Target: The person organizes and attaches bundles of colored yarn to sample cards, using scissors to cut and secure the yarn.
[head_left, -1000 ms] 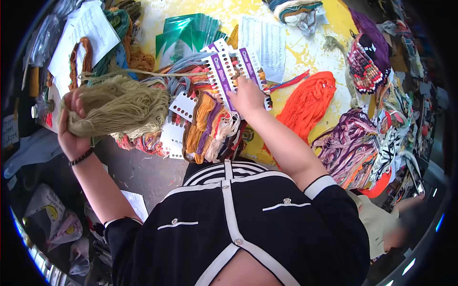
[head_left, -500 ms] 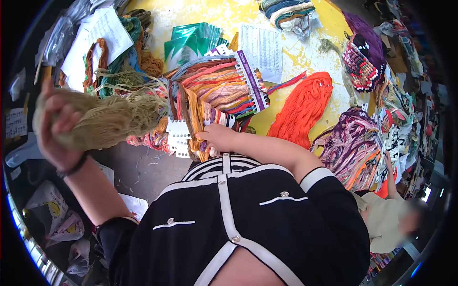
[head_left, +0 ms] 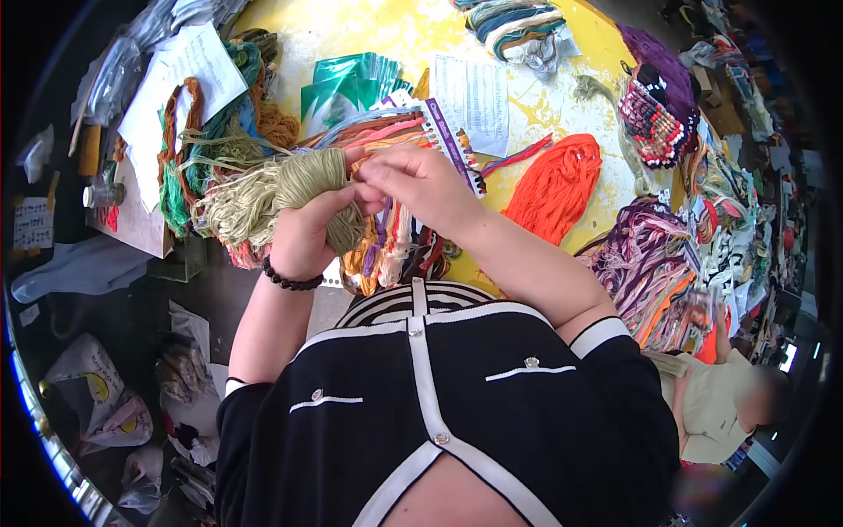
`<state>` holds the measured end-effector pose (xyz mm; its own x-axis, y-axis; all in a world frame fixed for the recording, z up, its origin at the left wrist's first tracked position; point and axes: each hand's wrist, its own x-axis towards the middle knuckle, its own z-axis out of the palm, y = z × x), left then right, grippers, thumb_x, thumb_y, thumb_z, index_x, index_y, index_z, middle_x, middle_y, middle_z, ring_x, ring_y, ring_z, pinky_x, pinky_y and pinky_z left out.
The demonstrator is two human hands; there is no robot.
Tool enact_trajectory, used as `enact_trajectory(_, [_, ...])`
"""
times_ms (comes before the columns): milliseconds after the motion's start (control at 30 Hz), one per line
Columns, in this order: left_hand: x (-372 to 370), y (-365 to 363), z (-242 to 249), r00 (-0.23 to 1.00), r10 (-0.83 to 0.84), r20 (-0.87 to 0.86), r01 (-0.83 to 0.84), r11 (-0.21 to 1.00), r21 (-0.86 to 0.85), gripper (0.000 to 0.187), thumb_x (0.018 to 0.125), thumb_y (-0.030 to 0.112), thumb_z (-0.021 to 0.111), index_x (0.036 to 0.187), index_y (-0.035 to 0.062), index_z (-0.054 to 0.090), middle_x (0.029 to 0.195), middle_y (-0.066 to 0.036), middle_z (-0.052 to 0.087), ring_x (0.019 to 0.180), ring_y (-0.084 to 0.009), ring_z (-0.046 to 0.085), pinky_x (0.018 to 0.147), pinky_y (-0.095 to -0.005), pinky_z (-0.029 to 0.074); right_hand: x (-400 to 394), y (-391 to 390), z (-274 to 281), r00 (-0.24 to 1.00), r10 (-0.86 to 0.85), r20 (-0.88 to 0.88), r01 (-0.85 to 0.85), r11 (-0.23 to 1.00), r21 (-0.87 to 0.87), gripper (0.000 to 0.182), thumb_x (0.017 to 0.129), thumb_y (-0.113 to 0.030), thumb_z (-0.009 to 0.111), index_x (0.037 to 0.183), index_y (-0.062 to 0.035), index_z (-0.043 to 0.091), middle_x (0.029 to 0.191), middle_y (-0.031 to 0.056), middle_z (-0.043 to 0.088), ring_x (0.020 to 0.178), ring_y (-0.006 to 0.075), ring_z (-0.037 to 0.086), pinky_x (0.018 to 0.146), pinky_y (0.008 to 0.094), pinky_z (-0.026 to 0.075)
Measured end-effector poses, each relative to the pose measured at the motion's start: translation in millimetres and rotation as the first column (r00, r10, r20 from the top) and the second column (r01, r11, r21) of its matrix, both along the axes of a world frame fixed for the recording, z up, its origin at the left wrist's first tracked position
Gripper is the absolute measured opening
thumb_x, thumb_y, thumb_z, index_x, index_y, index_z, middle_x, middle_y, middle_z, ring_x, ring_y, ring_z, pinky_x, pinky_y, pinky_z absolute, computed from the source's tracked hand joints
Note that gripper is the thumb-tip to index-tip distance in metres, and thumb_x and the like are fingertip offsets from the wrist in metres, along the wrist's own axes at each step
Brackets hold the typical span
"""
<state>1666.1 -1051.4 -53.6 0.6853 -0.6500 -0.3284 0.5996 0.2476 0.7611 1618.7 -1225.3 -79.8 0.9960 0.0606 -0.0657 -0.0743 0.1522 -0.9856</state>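
My left hand [head_left: 307, 233], with a dark beaded bracelet at the wrist, is wrapped round a thick skein of olive-green thread [head_left: 230, 206]. The skein's loose end spreads out to the left, and its near end is wound tight. At that near end, the fingers of my right hand [head_left: 417, 180] are pinched together against my left fingertips; what they hold is too small to make out. Behind and below the hands lie multicoloured thread hanks [head_left: 382, 259] and a punched card with a purple edge [head_left: 448, 140], partly covered by my hands.
A bright orange-red skein [head_left: 553, 189] lies to the right on the yellow table [head_left: 378, 22]. Green glossy packets [head_left: 351, 88] and a printed sheet [head_left: 470, 101] lie behind. Mixed purple threads [head_left: 645, 255] heap up near another person [head_left: 716, 404]. Plastic bags [head_left: 110, 395] are at lower left.
My left hand has swung in from the far left with the olive skein. My right hand has let go of the brown and orange threads and risen to meet it.
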Motion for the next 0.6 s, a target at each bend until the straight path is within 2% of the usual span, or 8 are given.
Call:
enact_trajectory(133, [-6,-7,0,0.999,-0.013,0.045,0.014,0.999,-0.033,0.049,0.084,-0.004,0.046,0.133,-0.0023,0.041,0.102,-0.013,0.061,0.082,-0.0191,0.064,0.077,-0.03,0.052,-4,8,23,0.993,0.006,-0.118,-0.007,1.0,-0.014,0.019,0.091,-0.015,0.056,0.091,0.0023,0.065,0.078,0.001,0.061,0.067,0.0069,0.055,0.061,0.0215,0.047])
enact_trajectory(200, [-8,-9,0,0.998,-0.012,0.058,0.013,1.0,-0.02,0.049,0.084,-0.005,0.047,0.132,-0.0026,0.041,0.103,-0.013,0.061,0.082,-0.0187,0.063,0.076,-0.03,0.052,-5,7,17,0.977,0.025,-0.214,0.028,0.97,0.24,0.017,0.09,-0.013,0.057,0.093,0.0025,0.065,0.079,0.0011,0.061,0.067,0.0068,0.055,0.062,0.0218,0.047])
enact_trajectory(233, [-9,-8,0,0.997,-0.021,0.071,0.022,1.0,-0.018,0.049,0.084,-0.005,0.047,0.132,-0.0028,0.041,0.103,-0.013,0.061,0.082,-0.0184,0.063,0.074,-0.0295,0.053,-6,6,17,0.976,0.026,-0.215,0.027,0.97,0.24,0.017,0.09,-0.013,0.057,0.093,0.0025,0.065,0.079,0.0011,0.061,0.067,0.0068,0.055,0.062,0.0218,0.047])
enact_trajectory(300, [-8,-6,-1,0.996,-0.027,0.083,0.029,0.999,-0.016,0.049,0.084,-0.005,0.048,0.132,-0.003,0.041,0.103,-0.013,0.061,0.083,-0.0181,0.063,0.072,-0.029,0.053,-8,5,16,0.975,0.029,-0.221,0.057,0.926,0.374,0.016,0.09,-0.011,0.057,0.094,0.002,0.065,0.079,0.0013,0.061,0.067,0.0072,0.055,0.062,0.0228,0.049])
enact_trajectory(400, [-5,-3,-1,0.995,-0.087,0.051,0.088,0.996,-0.021,0.047,0.084,-0.004,0.048,0.131,-0.003,0.043,0.106,-0.013,0.06,0.085,-0.0175,0.062,0.069,-0.0274,0.053,-9,5,17,0.991,-0.046,-0.126,0.081,0.951,0.297,0.016,0.09,-0.011,0.057,0.094,0.0024,0.064,0.08,0.0028,0.062,0.069,0.0079,0.057,0.06,0.0234,0.05])
enact_trajectory(433, [-7,-6,3,0.998,-0.047,0.031,0.048,0.999,-0.004,0.045,0.085,-0.003,0.049,0.13,-0.0029,0.044,0.105,-0.012,0.06,0.083,-0.0168,0.063,0.067,-0.0262,0.053,-10,5,18,0.991,-0.044,-0.126,0.081,0.952,0.297,0.016,0.09,-0.011,0.057,0.094,0.0024,0.064,0.08,0.0028,0.062,0.069,0.0079,0.057,0.06,0.0234,0.05])
enact_trajectory(500, [-9,-11,5,1.0,-0.007,0.011,0.007,1.0,0.015,0.044,0.085,-0.002,0.049,0.129,-0.0027,0.046,0.103,-0.011,0.061,0.081,-0.0161,0.063,0.065,-0.025,0.053,-13,4,21,0.977,-0.008,-0.214,0.098,0.904,0.415,0.016,0.089,-0.01,0.058,0.094,0.0037,0.064,0.079,0.0052,0.063,0.068,0.0091,0.059,0.058,0.0232,0.051])
enact_trajectory(600, [-11,-15,4,0.999,0.006,0.037,-0.007,1.0,0.025,0.041,0.086,-0.001,0.049,0.127,-0.0032,0.047,0.1,-0.01,0.062,0.076,-0.015,0.063,0.065,-0.0239,0.052,-12,0,23,0.978,0.008,-0.21,0.066,0.937,0.343,0.016,0.088,-0.009,0.059,0.093,0.0046,0.064,0.078,0.0069,0.063,0.065,0.0101,0.059,0.056,0.0228,0.05])
